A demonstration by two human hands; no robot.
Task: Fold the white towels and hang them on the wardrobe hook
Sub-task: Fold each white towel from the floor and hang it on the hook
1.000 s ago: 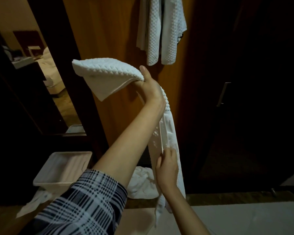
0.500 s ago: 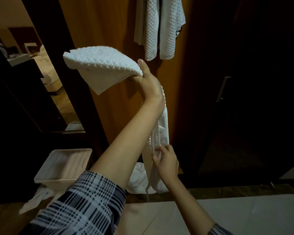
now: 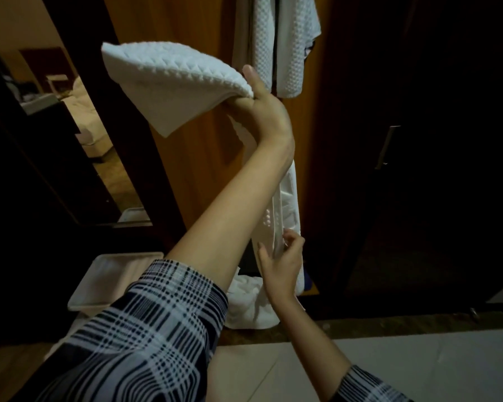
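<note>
White towel (image 3: pixel 174 82) gripped high by the left hand (image 3: pixel 262 111); right hand (image 3: pixel 282 262) fingers pinch its hanging end.

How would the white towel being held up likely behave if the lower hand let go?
Probably floppy: the towel droops from the left hand. Its tail likely swings free once the right hand releases. Seemingly light, held by one pinch.
</note>
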